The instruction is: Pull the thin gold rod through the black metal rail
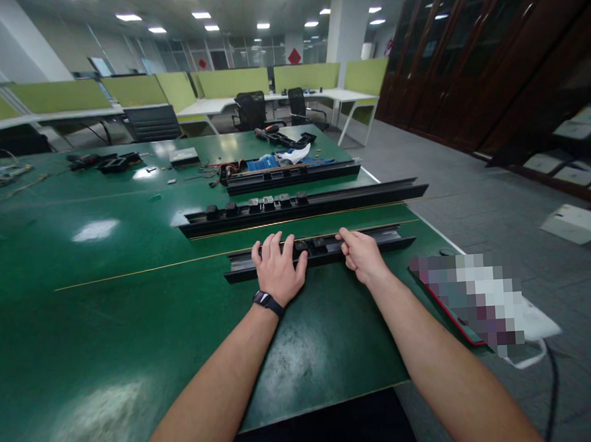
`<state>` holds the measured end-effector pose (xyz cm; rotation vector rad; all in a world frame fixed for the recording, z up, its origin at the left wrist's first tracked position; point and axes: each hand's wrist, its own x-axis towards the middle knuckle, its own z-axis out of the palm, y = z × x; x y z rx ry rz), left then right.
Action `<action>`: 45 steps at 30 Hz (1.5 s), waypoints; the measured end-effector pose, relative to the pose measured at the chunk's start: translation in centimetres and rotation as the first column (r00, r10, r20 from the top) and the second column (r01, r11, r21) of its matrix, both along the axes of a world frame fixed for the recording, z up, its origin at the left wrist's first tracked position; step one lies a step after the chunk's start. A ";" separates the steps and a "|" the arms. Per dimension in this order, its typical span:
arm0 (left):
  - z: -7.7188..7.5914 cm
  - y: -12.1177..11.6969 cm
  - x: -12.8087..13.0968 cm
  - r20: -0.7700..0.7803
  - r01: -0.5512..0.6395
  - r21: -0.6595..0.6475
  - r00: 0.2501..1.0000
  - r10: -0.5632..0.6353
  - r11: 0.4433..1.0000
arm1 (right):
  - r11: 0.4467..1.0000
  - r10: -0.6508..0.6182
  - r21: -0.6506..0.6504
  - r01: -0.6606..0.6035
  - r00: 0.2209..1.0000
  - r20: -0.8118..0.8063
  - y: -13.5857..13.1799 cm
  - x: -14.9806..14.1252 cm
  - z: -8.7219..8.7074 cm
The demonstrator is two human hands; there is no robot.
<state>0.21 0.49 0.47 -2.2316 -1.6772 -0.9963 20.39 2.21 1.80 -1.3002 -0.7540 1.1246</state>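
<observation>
A short black metal rail (387,239) lies across the green table (105,312) just in front of me. My left hand (277,269), with a dark watch on its wrist, rests flat on the rail's left part, fingers stretched over it. My right hand (360,254) is curled around the rail's near edge toward the middle, fingers closed on it. Small black blocks sit in the rail between the two hands.
A longer black rail (354,199) with several black blocks lies parallel behind the near one, and a third rail (293,176) with blue parts and a white cloth behind that. Tools and small parts litter the far left. A blurred flat object (475,303) overhangs the table's right edge.
</observation>
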 end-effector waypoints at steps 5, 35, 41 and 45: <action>0.0 0.0 0.0 0.004 -0.001 0.005 1.000 0.001 1.000 | 0.999 -0.051 -0.020 0.050 0.998 -0.034 0.1 0.0 -0.1; -0.1 0.0 0.0 -0.017 -0.005 0.011 1.000 0.006 1.000 | 0.999 -0.045 -0.015 0.044 0.998 -0.041 0.2 0.1 -0.2; 0.0 0.0 0.0 -0.017 -0.006 0.012 1.000 0.006 1.000 | 0.999 -0.038 -0.014 0.038 0.999 -0.034 0.1 0.1 -0.1; 0.0 0.0 0.0 -0.020 -0.006 0.012 1.000 0.006 1.000 | 1.000 -0.002 -0.013 0.001 1.000 -0.020 0.0 0.1 -0.1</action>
